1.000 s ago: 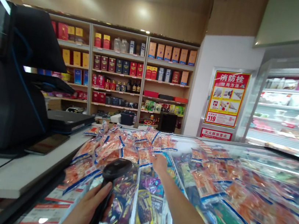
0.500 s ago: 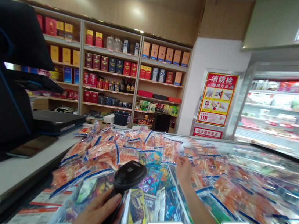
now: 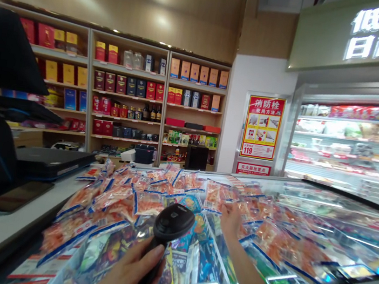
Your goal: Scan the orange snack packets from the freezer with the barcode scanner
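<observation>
My left hand point(image 3: 136, 266) is wrapped round the handle of a black barcode scanner point(image 3: 174, 222), its head tilted up and pointing away over the freezer. Reaching farther forward, my right hand point(image 3: 230, 220) has its fingers closed at the right edge of a clear packet of orange-pink food point(image 3: 215, 195) with a blue edge. Similar packets point(image 3: 147, 203) lie heaped on the glass top around it. Under the glass, colourful ice-cream wrappers point(image 3: 189, 269) fill white wire baskets. The fingertips of my right hand are partly hidden from view.
On the left counter point(image 3: 29, 218) lie a phone point(image 3: 14, 196) and a flat black device point(image 3: 53, 160), beside a dark monitor point(image 3: 8, 50). Shelves of boxed bottles point(image 3: 126, 86) line the back wall. A lit fridge point(image 3: 347, 150) stands to the right.
The view has turned a little to the right, so the shelves and heap sit farther left. My right hand and its packet have shifted right against the heap. The scanner stays in my left hand.
</observation>
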The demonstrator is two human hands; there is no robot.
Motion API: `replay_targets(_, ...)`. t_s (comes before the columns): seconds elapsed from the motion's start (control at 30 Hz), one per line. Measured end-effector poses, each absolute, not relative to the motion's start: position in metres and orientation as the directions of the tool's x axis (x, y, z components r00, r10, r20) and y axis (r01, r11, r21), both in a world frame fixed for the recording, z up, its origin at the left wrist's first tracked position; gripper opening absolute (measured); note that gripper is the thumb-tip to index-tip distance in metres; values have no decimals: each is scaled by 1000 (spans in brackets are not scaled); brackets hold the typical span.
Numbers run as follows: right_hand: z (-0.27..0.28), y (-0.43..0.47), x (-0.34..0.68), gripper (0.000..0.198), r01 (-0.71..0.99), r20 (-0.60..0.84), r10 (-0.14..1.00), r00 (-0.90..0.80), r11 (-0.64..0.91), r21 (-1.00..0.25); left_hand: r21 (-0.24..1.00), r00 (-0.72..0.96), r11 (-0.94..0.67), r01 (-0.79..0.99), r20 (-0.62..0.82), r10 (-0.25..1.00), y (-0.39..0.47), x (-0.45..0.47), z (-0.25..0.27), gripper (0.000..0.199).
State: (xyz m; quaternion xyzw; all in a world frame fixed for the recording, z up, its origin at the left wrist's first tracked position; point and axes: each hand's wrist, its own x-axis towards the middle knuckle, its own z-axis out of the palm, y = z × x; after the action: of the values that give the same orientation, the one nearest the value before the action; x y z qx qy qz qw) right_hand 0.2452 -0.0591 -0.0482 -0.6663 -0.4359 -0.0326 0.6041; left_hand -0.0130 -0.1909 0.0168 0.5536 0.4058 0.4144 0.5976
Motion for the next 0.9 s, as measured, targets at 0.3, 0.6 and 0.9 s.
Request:
replay_targets(0.3, -50, -57, 252, 23, 609, 555, 549, 625, 102, -787, 986, 336, 135, -95, -96, 937, -185, 2, 18, 31)
replay_targets(0.6, -28, -71, 320, 24, 668, 568, 411, 713, -152, -728, 993, 286, 102, -52, -83, 955, -172, 11, 18, 32)
replay_targets(0.9, -24, -93, 353, 33, 680, 605, 315, 731, -410, -608, 991, 230, 98, -92, -75, 970, -163, 9, 9, 32)
